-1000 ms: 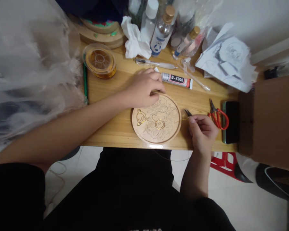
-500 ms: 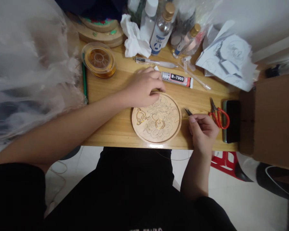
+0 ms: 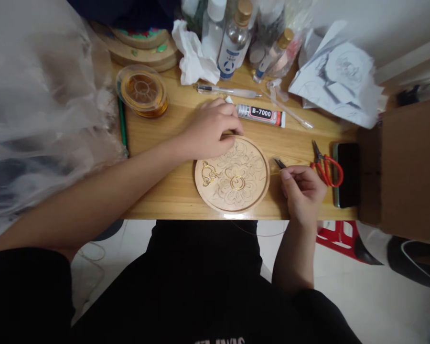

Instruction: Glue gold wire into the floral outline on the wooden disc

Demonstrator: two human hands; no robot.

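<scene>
A round wooden plate (image 3: pixel 247 200) with a pencilled flower pattern lies at the table's front edge. Gold wire shapes sit on its left part, and a gold wire coil (image 3: pixel 238 183) is at the flower's centre. My left hand (image 3: pixel 215 129) rests on the plate's upper left rim, fingers curled; whether they grip the rim is hidden. Right of the plate, my right hand (image 3: pixel 303 191) pinches a thin gold wire (image 3: pixel 275 173) between thumb and finger. Dark tool tips (image 3: pixel 280 163) stick out beyond that hand, the rest of the tool being mostly covered.
Behind the plate lie a B-7000 tube (image 3: pixel 261 114), a pen (image 3: pixel 229 91) and a dropper. A wire spool (image 3: pixel 143 91) is at the left. Red-handled pliers (image 3: pixel 326 169), a phone (image 3: pixel 346 175) and a cardboard box (image 3: pixel 412 172) are at the right. Bottles (image 3: pixel 231 48) stand behind.
The camera view has shifted slightly. Both hands keep nearly the same places relative to the plate, and the wire is still held in my right hand.
</scene>
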